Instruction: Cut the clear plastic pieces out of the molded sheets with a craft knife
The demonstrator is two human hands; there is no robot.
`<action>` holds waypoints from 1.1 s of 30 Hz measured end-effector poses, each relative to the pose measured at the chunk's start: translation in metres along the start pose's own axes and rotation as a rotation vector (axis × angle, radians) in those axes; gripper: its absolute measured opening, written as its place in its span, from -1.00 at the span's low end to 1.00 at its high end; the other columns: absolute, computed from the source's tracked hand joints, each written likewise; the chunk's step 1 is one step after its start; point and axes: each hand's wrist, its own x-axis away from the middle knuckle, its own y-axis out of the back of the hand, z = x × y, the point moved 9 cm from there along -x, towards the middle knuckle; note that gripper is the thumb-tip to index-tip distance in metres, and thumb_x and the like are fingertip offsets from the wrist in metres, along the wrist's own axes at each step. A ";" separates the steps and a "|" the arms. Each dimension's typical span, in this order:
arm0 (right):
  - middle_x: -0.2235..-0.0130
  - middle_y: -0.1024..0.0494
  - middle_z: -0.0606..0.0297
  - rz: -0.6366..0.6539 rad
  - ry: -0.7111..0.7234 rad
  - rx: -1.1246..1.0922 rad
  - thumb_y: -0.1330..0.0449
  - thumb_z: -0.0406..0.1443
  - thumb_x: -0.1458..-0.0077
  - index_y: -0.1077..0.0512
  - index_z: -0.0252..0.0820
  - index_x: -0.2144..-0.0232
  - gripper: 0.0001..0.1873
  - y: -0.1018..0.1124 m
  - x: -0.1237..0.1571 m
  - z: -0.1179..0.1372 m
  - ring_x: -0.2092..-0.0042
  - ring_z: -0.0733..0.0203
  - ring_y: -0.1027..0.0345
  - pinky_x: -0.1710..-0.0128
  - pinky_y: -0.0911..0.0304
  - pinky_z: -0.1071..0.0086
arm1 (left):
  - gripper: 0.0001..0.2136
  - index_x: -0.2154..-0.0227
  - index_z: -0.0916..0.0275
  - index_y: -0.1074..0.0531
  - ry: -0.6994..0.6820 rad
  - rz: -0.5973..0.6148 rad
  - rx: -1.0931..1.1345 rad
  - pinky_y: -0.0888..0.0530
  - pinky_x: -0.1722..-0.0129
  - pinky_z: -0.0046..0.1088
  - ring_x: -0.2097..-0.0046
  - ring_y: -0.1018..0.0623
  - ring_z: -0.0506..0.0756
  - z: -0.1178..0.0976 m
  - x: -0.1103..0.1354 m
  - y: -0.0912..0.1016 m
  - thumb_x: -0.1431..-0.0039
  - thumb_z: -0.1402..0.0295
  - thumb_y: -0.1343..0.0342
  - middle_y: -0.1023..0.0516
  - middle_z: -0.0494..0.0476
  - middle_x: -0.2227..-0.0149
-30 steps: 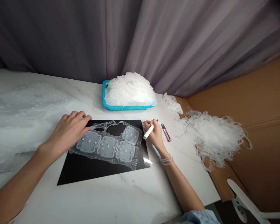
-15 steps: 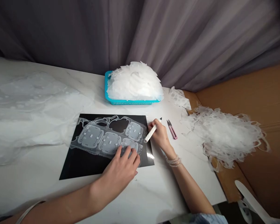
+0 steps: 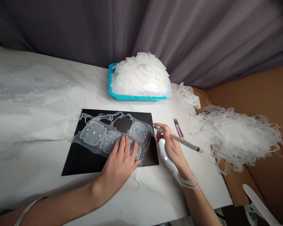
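A clear plastic sheet [image 3: 122, 123] with several frosted rounded-square pieces in it lies on a black mat [image 3: 77, 161]. One large opening in the sheet shows the mat beneath. My left hand [image 3: 121, 160] is open, palm down, its spread fingers lying on the sheet and covering part of the lower pieces. At the mat's right edge, my right hand [image 3: 171, 147] is closed around a slim white pen-like tool [image 3: 187, 143]. The tool's dark tip points left, near the sheet's right edge; whether it touches is unclear. A thin strand [image 3: 137, 180] hangs below the mat's edge.
Behind the mat stands a blue basket [image 3: 110, 83] heaped with frosted pieces. Pink thread snips [image 3: 178, 128] lie right of the mat. A pile of clear plastic scraps [image 3: 240, 138] spreads at the right, beside cardboard [image 3: 257, 94]. Clear sheets [image 3: 35, 103] cover the left side.
The white tool has swung round: its tip now points left and its back end lower right. My left hand's fingers have shifted left and spread wider. The view has moved slightly.
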 end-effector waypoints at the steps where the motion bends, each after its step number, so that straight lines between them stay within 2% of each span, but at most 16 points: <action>1: 0.38 -0.46 0.30 0.027 0.016 0.006 0.10 -0.08 -0.38 -0.43 -0.04 -0.04 -0.59 -0.006 0.002 0.003 0.38 0.20 -0.36 0.28 -0.32 0.28 | -0.46 -0.21 0.39 -0.32 0.002 0.001 0.004 -0.33 -0.16 0.01 -0.23 -0.38 0.48 0.000 0.000 0.000 -0.32 0.10 0.01 -0.39 0.64 -0.18; 6: 0.20 -0.60 0.22 0.090 0.084 -0.002 -0.07 -0.17 -0.33 -0.49 -0.06 -0.03 -0.68 -0.028 0.006 0.010 0.21 0.13 -0.50 0.16 -0.39 0.23 | -0.44 -0.20 0.42 -0.32 -0.016 -0.020 0.013 -0.31 -0.20 0.03 -0.25 -0.35 0.51 -0.002 -0.001 0.000 -0.31 0.09 -0.01 -0.34 0.70 -0.21; 10: 0.20 -0.65 0.24 0.091 0.105 0.021 -0.15 -0.21 -0.28 -0.56 -0.03 0.10 -0.77 -0.032 0.010 0.012 0.22 0.11 -0.54 0.21 -0.44 0.22 | -0.44 -0.21 0.41 -0.31 -0.008 0.007 -0.006 -0.31 -0.20 0.02 -0.24 -0.37 0.50 -0.003 -0.001 -0.001 -0.30 0.09 -0.02 -0.34 0.71 -0.20; 13: 0.11 -0.65 0.24 0.111 0.132 -0.005 -0.21 -0.26 -0.23 -0.57 -0.01 0.15 -0.83 -0.034 0.019 0.015 0.12 0.08 -0.56 0.09 -0.46 0.18 | -0.43 -0.23 0.40 -0.28 0.007 0.028 -0.009 -0.30 -0.20 0.03 -0.24 -0.37 0.48 -0.004 -0.001 -0.003 -0.30 0.09 -0.02 -0.33 0.65 -0.22; 16: 0.10 -0.65 0.21 0.102 0.128 -0.043 -0.21 -0.29 -0.22 -0.55 -0.02 0.21 -0.88 -0.032 0.029 0.014 0.06 0.05 -0.55 0.02 -0.44 0.15 | -0.43 -0.23 0.41 -0.28 0.010 0.035 0.032 -0.30 -0.20 0.07 -0.25 -0.35 0.50 -0.005 -0.001 -0.003 -0.30 0.11 -0.03 -0.29 0.67 -0.25; 21: 0.15 -0.64 0.18 0.053 0.088 -0.057 -0.17 -0.32 -0.24 -0.46 -0.06 0.25 -0.93 -0.028 0.034 0.007 0.10 0.07 -0.55 0.10 -0.45 0.19 | -0.43 -0.23 0.43 -0.26 0.015 0.048 0.081 -0.27 -0.20 0.11 -0.27 -0.30 0.54 -0.005 0.000 -0.007 -0.30 0.14 -0.04 -0.24 0.71 -0.26; 27: 0.16 -0.64 0.21 0.118 0.105 -0.046 -0.20 -0.31 -0.22 -0.46 -0.07 0.26 -0.96 -0.042 0.024 0.010 0.12 0.10 -0.56 0.08 -0.46 0.21 | -0.41 -0.28 0.39 -0.21 0.032 0.060 0.148 -0.21 -0.24 0.13 -0.31 -0.25 0.52 -0.005 0.002 -0.012 -0.29 0.14 -0.05 -0.20 0.65 -0.30; 33: 0.14 -0.65 0.20 0.141 0.122 0.005 -0.19 -0.31 -0.23 -0.47 -0.08 0.26 -0.95 -0.050 0.020 0.014 0.11 0.11 -0.57 0.07 -0.46 0.24 | -0.41 -0.26 0.36 -0.24 0.012 0.079 0.066 -0.25 -0.21 0.12 -0.28 -0.30 0.50 -0.006 0.001 -0.010 -0.30 0.08 -0.03 -0.24 0.65 -0.28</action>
